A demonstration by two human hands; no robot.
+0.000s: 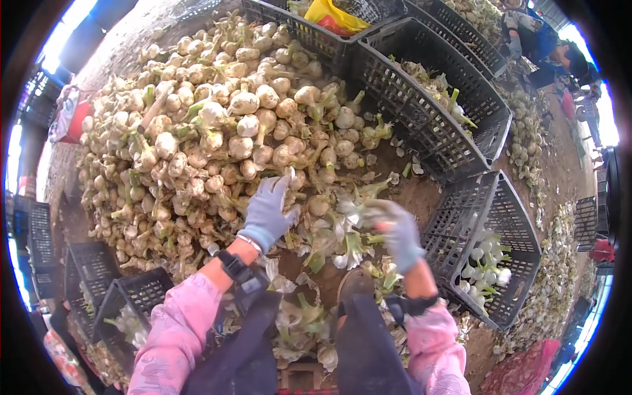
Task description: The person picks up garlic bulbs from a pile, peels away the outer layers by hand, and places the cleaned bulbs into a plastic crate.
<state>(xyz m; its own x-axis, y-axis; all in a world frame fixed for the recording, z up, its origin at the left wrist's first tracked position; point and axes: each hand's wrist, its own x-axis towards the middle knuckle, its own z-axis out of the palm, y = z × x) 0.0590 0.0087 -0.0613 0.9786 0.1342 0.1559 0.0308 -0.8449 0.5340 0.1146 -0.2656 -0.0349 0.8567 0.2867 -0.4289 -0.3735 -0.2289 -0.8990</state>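
Note:
My left hand (268,209), in a grey-blue glove, lies at the near edge of a big heap of garlic bulbs (245,103). Its fingers are spread over the bulbs, thumb held apart, and none is gripped. To the right, my right hand (400,236) is smeared by motion above peeled-off garlic skins and leaves (349,247). A small orange-red patch shows at its fingers; what it is, or whether anything is held, I cannot make out. Closest to this hand stands a black plastic crate (461,220) with trimmed white garlic bulbs (484,266) inside.
Another black crate (428,108) at the upper right holds some garlic. A yellow bag (339,16) sits in a crate behind the heap. More crates (141,289) stand at lower left. Loose garlic (550,263) covers ground at right. Another person (546,46) bends at upper right.

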